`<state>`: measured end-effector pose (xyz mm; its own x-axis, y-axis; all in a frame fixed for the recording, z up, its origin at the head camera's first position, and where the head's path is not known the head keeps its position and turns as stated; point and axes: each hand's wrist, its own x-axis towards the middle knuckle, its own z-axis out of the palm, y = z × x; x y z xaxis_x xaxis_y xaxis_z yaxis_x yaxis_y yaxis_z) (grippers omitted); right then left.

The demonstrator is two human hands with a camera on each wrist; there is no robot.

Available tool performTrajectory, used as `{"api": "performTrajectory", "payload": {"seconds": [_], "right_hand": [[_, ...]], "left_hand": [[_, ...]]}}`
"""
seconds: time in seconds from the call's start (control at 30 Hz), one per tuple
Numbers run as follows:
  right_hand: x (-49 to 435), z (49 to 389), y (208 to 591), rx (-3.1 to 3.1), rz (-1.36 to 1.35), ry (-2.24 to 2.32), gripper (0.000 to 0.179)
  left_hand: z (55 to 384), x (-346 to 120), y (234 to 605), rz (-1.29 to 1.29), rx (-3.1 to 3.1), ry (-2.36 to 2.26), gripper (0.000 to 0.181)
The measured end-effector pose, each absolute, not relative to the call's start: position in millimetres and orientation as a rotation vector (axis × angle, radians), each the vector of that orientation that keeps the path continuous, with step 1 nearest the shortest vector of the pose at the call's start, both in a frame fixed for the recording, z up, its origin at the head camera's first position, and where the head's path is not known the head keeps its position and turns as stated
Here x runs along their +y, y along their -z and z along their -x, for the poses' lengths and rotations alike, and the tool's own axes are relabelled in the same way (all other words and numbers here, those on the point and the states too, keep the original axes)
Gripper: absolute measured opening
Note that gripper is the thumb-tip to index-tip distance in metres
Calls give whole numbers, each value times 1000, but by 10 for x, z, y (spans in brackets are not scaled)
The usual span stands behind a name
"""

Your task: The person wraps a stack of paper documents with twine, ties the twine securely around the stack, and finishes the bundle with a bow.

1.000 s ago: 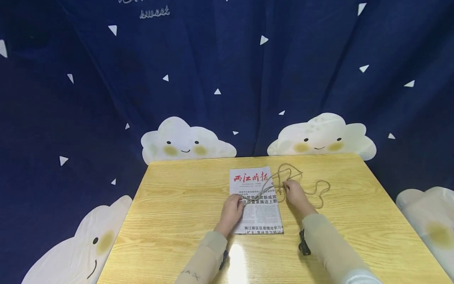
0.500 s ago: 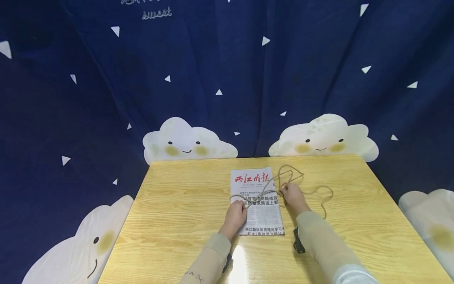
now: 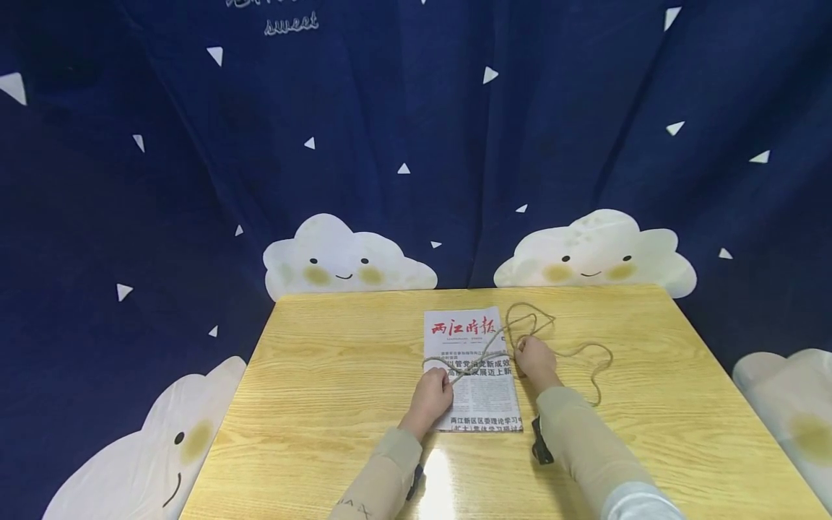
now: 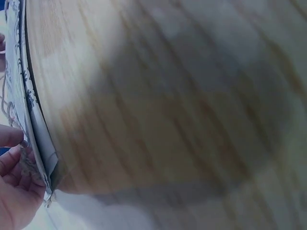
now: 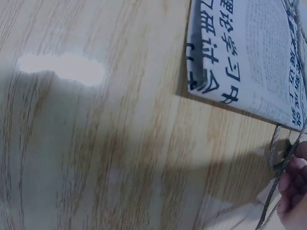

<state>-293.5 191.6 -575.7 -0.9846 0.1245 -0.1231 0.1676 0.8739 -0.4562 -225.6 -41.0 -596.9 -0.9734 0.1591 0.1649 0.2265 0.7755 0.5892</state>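
Note:
A folded newspaper [image 3: 484, 401] with a red Chinese title lies on the table, with brown twine [image 3: 484, 355] crossing over its upper half. My left hand [image 3: 431, 399] is at the paper's left edge; in the left wrist view its thumb and fingers pinch the twine [image 4: 29, 163] beside the layered paper edge. Just off the right edge, my right hand [image 3: 538, 363] pinches the twine, with strands running past its curled fingers [image 5: 292, 184] in the right wrist view. A loop of twine bends over the left edge above my left hand. The fingertips of my right hand are partly hidden.
Loose loops of twine [image 3: 529, 312] lie behind my right hand, and a tail [image 3: 607, 361] curls to its right. The light wooden table [image 3: 325, 375] ends at a dark blue curtain [image 3: 364, 144] printed with clouds.
My left hand has drawn slightly nearer and to the right, and a twine loop now shows above it. My right hand has shifted slightly nearer; the right-hand tail reaches further toward me.

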Motion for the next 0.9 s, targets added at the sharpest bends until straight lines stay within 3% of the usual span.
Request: {"api": "performTrajectory", "payload": {"seconds": [0.17, 0.9], "right_hand": [[1944, 2900, 5788, 2863, -299, 854, 38], [2312, 2675, 5727, 2897, -419, 912, 35]], "left_hand": [[2223, -441, 5935, 265, -2866, 1055, 18], [2159, -954, 5977, -6, -2678, 1137, 15]]}}
